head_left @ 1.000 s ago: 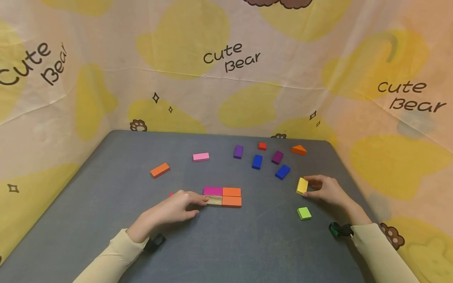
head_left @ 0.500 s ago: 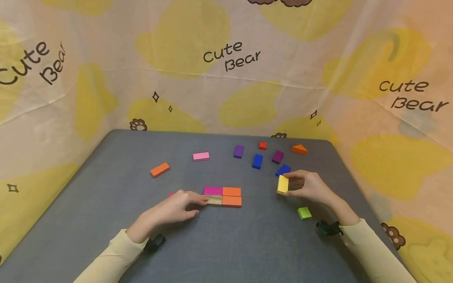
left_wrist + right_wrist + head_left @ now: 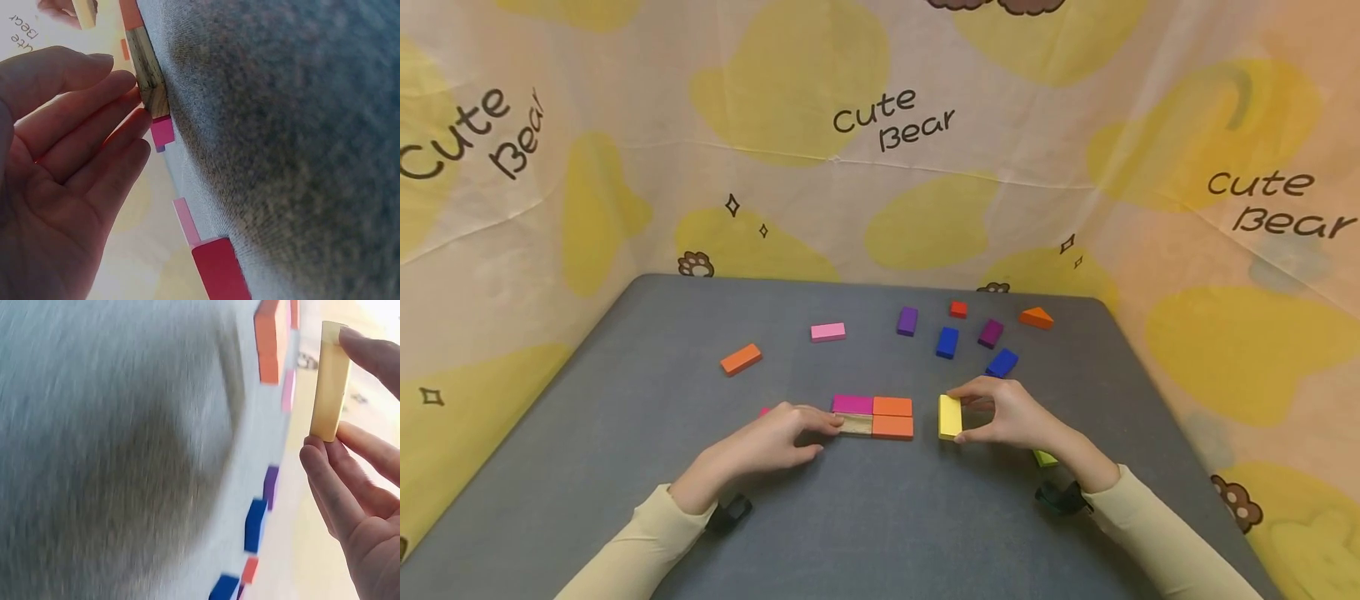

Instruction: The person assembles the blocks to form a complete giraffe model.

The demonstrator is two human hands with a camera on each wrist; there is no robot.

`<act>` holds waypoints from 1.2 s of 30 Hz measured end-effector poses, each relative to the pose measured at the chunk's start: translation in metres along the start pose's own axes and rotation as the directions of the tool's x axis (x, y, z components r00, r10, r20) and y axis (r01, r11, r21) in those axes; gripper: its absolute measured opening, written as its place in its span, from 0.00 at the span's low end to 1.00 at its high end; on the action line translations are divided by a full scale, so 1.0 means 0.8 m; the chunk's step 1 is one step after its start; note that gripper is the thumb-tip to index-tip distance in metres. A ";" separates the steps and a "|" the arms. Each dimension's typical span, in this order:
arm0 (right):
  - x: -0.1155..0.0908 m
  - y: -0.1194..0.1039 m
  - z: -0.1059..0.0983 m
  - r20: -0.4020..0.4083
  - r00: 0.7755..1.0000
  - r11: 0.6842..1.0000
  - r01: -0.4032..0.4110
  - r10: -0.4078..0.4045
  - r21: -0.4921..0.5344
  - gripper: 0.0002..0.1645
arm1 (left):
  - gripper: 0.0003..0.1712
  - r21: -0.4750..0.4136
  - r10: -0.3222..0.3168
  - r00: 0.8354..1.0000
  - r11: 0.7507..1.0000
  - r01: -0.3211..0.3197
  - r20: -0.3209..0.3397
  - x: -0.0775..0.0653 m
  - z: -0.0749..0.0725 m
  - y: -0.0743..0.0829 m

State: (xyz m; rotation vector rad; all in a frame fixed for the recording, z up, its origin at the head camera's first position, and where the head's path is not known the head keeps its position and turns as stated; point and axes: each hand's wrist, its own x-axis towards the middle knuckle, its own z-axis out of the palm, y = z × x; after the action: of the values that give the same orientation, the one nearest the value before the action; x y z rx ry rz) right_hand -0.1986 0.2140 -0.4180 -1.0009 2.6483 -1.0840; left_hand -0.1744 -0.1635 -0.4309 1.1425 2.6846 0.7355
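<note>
My right hand [image 3: 1017, 415] pinches a yellow block [image 3: 950, 417] between thumb and fingertips, just right of a joined group of blocks. The right wrist view shows the yellow block [image 3: 330, 381] held by its two ends, raised off the table. In that group, a magenta block [image 3: 853, 404] and an orange block [image 3: 892, 407] lie behind a bare wood block [image 3: 855, 425] and another orange block [image 3: 892, 427]. My left hand [image 3: 775, 437] rests at the group's left side, its fingers nearly straight. Its fingertips touch the end of the wood block [image 3: 149, 75] in the left wrist view.
Behind the group lie a pink block [image 3: 827, 332], an orange block [image 3: 741, 359], a purple block [image 3: 907, 322], blue blocks [image 3: 947, 342], a red block [image 3: 958, 309] and an orange triangle [image 3: 1037, 317]. A green block [image 3: 1045, 458] is partly under my right wrist. A red block [image 3: 220, 269] lies beside my left hand.
My right hand has carried the yellow block leftward from the table's right side to near the joined blocks, passing in front of a blue block. My left hand has stayed in place.
</note>
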 end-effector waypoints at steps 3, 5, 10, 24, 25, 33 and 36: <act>0.004 -0.005 0.011 0.031 0.999 0.999 0.038 -0.039 0.027 0.35 | 0.18 -0.003 -0.002 1.000 1.000 0.002 -0.002 0.000 0.000 0.000; 0.006 -0.009 0.017 0.051 0.997 0.998 0.055 -0.056 0.030 0.35 | 0.18 -0.003 -0.001 1.000 1.000 0.001 -0.004 0.000 0.001 0.000; 0.008 -0.018 0.032 0.085 0.993 0.997 0.078 -0.079 0.021 0.34 | 0.18 -0.001 0.010 1.000 1.000 -0.010 -0.006 0.000 0.001 0.000; 0.009 -0.030 0.056 0.190 0.980 0.998 0.057 -0.057 0.005 0.34 | 0.18 -0.005 -0.004 1.000 1.000 0.004 0.013 -0.001 -0.001 0.003; 0.009 -0.030 0.057 0.199 0.979 0.999 0.048 -0.048 0.004 0.34 | 0.18 -0.008 -0.006 1.000 1.000 0.006 0.015 0.000 -0.001 0.003; 0.011 -0.027 0.062 0.228 0.974 1.000 0.012 -0.012 -0.002 0.33 | 0.18 -0.007 -0.008 1.000 1.000 0.008 0.018 -0.001 -0.001 0.003; 0.012 -0.028 0.063 0.237 0.971 1.000 -0.010 0.011 -0.005 0.33 | 0.18 -0.003 -0.005 1.000 1.000 0.005 0.011 -0.001 -0.001 0.003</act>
State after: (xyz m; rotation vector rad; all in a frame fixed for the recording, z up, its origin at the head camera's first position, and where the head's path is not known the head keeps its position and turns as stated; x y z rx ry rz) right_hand -0.1772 0.1668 -0.4390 -1.0435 2.4624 -0.8949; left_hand -0.1726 -0.1634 -0.4289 1.1356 2.6754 0.7298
